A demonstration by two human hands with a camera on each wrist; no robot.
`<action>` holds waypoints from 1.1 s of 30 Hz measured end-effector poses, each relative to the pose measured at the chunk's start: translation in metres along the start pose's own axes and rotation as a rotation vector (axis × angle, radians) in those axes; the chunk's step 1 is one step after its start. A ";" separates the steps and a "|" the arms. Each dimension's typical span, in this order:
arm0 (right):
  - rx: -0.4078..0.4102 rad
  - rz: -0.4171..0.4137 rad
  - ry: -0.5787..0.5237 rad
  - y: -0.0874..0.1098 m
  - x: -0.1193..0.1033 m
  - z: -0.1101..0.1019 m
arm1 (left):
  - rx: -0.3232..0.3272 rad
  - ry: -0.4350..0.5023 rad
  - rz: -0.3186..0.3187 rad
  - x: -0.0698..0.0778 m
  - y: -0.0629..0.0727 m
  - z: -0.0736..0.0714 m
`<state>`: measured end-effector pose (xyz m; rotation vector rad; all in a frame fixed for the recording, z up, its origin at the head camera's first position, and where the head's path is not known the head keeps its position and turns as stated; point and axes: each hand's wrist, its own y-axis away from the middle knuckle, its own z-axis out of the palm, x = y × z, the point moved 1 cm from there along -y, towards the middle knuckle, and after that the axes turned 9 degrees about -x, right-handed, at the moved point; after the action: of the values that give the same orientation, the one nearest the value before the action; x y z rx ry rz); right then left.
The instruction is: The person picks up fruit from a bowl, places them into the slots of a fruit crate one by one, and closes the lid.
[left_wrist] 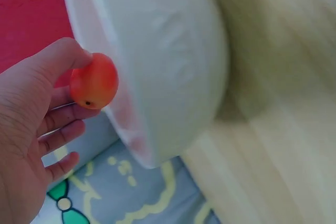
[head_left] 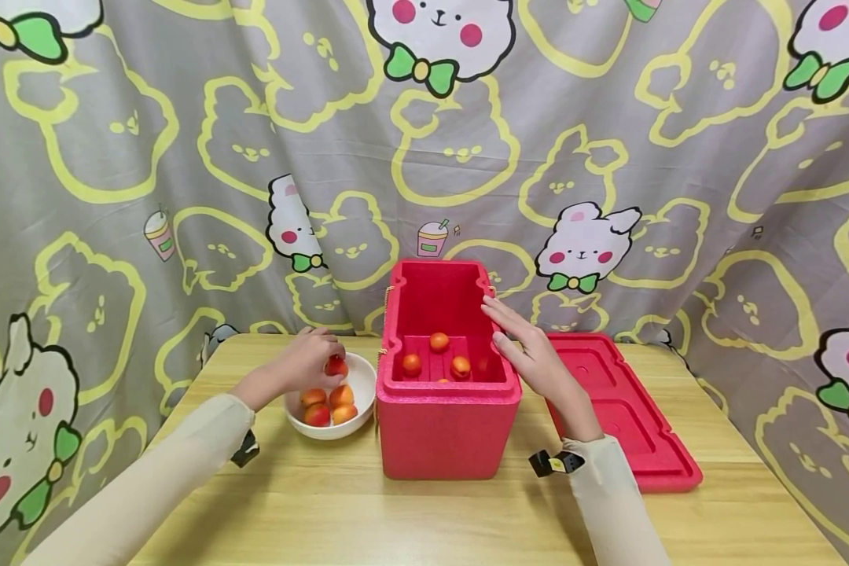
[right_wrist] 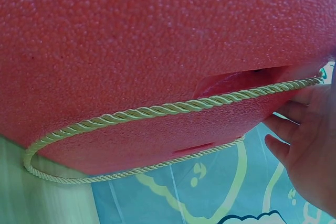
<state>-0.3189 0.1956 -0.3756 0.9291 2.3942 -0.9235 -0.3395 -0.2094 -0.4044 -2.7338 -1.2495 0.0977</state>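
Note:
My left hand (head_left: 300,363) pinches an orange-red apricot (left_wrist: 94,81) between thumb and fingers, over the white bowl (head_left: 362,379). Several more apricots (head_left: 317,414) lie in that bowl, to the left of a red foam box (head_left: 449,440). The box stands with its top uncovered, and several apricots (head_left: 439,342) are spread over its floor. Against the box's right rim, my right hand (head_left: 538,358) rests with its fingers extended. In the right wrist view, the fingers are at the box's side, near a twisted gold cord (right_wrist: 173,107).
A red lid (head_left: 651,424) lies on the wooden table (head_left: 311,503) to the right of the box. Behind the table hangs a grey curtain (head_left: 354,157) with cartoon prints. Each wrist wears a black strap device (head_left: 555,463).

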 end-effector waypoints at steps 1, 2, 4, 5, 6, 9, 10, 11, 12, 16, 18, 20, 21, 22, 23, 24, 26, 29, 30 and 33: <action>0.000 0.001 0.000 0.000 0.000 0.000 | 0.018 0.000 -0.002 0.000 -0.001 -0.003; 0.000 0.002 -0.001 0.000 0.000 0.000 | 0.035 0.000 -0.007 0.001 -0.002 -0.007; 0.001 0.003 -0.004 0.000 0.000 0.000 | 0.064 0.006 -0.018 0.002 -0.003 -0.015; 0.000 0.005 -0.004 0.000 0.000 0.000 | 0.077 0.009 -0.022 0.003 -0.004 -0.019; 0.000 0.005 -0.006 0.000 0.000 0.000 | 0.088 0.012 -0.026 0.004 -0.005 -0.024; -0.001 0.006 -0.005 0.000 0.000 0.000 | 0.124 0.019 -0.036 0.006 -0.008 -0.036; -0.001 0.006 -0.005 0.000 0.000 0.000 | 0.139 0.021 -0.038 0.007 -0.009 -0.041; -0.001 0.006 -0.004 0.000 0.000 0.000 | 0.155 0.022 -0.037 0.007 -0.010 -0.045; 0.001 0.005 -0.004 0.000 0.000 0.000 | 0.173 0.023 -0.034 0.008 -0.011 -0.049; 0.004 0.001 -0.004 0.000 0.000 0.000 | 0.255 0.037 -0.016 0.009 -0.016 -0.065; 0.004 -0.001 -0.003 0.000 0.000 0.000 | 0.284 0.061 -0.020 0.010 -0.018 -0.073; 0.003 -0.001 -0.003 0.000 0.000 0.000 | 0.313 0.102 -0.034 0.012 -0.020 -0.080; 0.003 -0.001 -0.003 0.000 0.000 0.000 | 0.326 0.125 -0.039 0.013 -0.020 -0.083; 0.002 0.000 -0.003 0.000 0.000 0.000 | 0.340 0.148 -0.042 0.014 -0.021 -0.086; 0.002 -0.001 -0.002 0.000 0.001 0.000 | 0.350 0.171 -0.053 0.016 -0.022 -0.089; 0.001 -0.001 -0.002 0.000 0.001 0.000 | 0.362 0.196 -0.057 0.017 -0.023 -0.091; 0.000 0.000 -0.002 0.000 0.000 0.000 | 0.382 0.240 -0.068 0.020 -0.025 -0.095; 0.000 0.001 -0.003 0.000 0.000 0.000 | 0.414 0.313 -0.091 0.025 -0.029 -0.100; 0.000 0.002 -0.004 0.000 0.000 0.000 | 0.427 0.342 -0.095 0.028 -0.029 -0.102; 0.000 0.003 -0.004 0.000 0.000 0.000 | 0.478 0.429 -0.099 0.034 -0.034 -0.110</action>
<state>-0.3188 0.1958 -0.3756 0.9300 2.3892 -0.9237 -0.3300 -0.1725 -0.2911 -2.1358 -1.0674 -0.1708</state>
